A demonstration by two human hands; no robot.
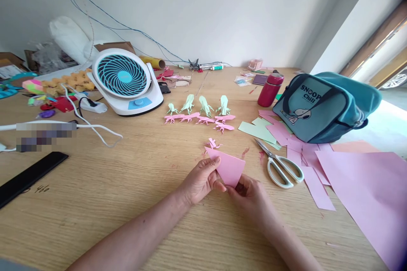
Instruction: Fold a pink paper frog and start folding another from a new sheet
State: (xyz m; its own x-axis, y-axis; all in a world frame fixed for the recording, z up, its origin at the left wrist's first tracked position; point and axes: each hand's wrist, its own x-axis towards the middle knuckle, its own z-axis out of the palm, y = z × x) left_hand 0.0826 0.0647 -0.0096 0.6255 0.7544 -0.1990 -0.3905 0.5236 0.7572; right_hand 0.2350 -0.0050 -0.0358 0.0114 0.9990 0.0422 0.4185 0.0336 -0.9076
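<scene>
A folded piece of pink paper (pixel 229 167) is held up between my two hands, over the table. My left hand (pixel 203 178) pinches its left side, thumb on the near face. At the lower right corner, the fingers of my right hand (pixel 249 194) close on the paper's edge. Just beyond the paper lies a small pink folded paper figure (pixel 213 143). Farther back stand several pink paper insects (pixel 206 120) in a row, with several pale green paper insects (pixel 206 106) behind them. White-handled scissors (pixel 280 167) lie open to the right of my right hand.
Pink and green paper strips (pixel 259 130) and a large pink sheet (pixel 365 186) spread on the right, by a teal bag (pixel 313 108) and a red bottle (pixel 270 89). A white fan (pixel 124 78), a power strip (pixel 92 105) and a black flat object (pixel 34 175) sit left.
</scene>
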